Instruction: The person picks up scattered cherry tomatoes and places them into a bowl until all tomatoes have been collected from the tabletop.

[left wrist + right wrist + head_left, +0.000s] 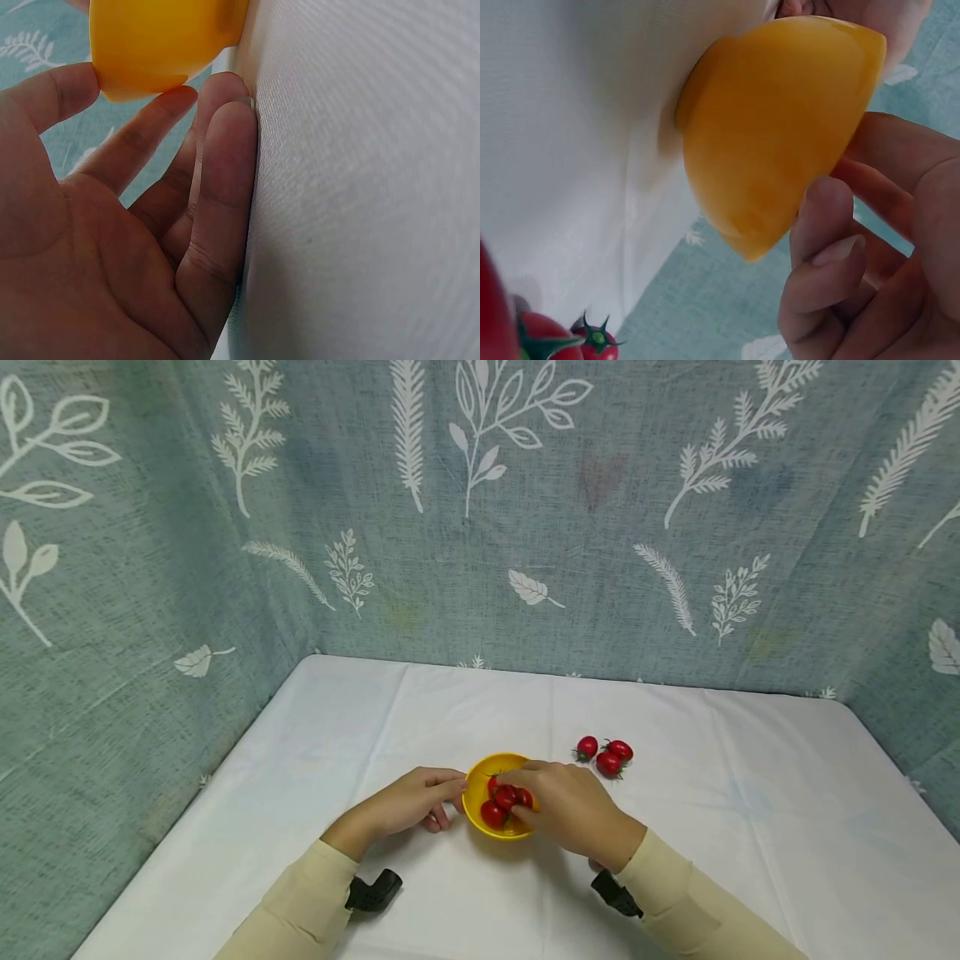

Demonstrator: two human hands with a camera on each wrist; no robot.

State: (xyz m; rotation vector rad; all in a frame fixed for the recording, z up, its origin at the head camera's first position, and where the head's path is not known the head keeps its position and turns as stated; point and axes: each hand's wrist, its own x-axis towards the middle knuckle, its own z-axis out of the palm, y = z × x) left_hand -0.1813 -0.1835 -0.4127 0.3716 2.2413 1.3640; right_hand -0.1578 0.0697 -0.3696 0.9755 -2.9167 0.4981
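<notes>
We hold the yellow bowl (pixel 476 795) with our left hand (pixel 408 798), thumb at the rim and forefinger against the outer wall. Our right hand (pixel 573 808) pinches a red tomato (pixel 506 798) inside it, between thumb and finger. More tomatoes (pixel 492 815) lie in the bowl, close around that pinch. Beyond and to the right of it, three loose tomatoes (pixel 610 765) rest on the white cloth (pixel 457 902) under our hands.

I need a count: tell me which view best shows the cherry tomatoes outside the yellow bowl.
The head view: all three cherry tomatoes lie whole and unblocked on the white tablecloth. The right wrist view shows them only partly, at its lower left; the left wrist view shows none.
</notes>
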